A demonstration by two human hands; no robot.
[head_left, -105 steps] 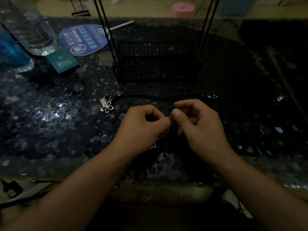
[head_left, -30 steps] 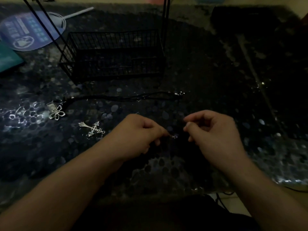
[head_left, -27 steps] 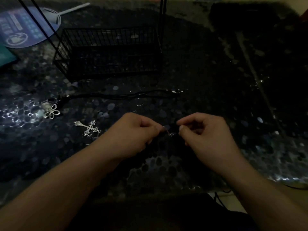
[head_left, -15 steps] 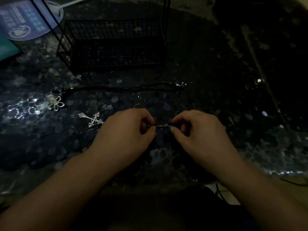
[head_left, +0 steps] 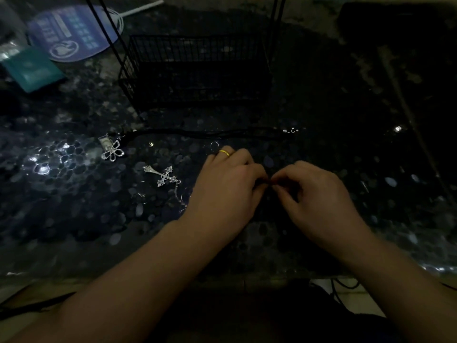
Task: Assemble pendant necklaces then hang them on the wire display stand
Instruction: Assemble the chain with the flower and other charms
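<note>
Fingertips of the left hand (head_left: 226,188) and right hand (head_left: 319,194) are pinched together at frame centre on something too small and dark to be identified, probably a cord end or clasp. The join is best made low over the desk (head_left: 346,100), so a dropped piece is not lost. The cross pendant (head_left: 163,176) lies just left of the left hand, the flower pendant (head_left: 112,151) farther left on a black cord (head_left: 210,132). The wire display stand (head_left: 195,73) rises above, with open room kept at the right.
</note>
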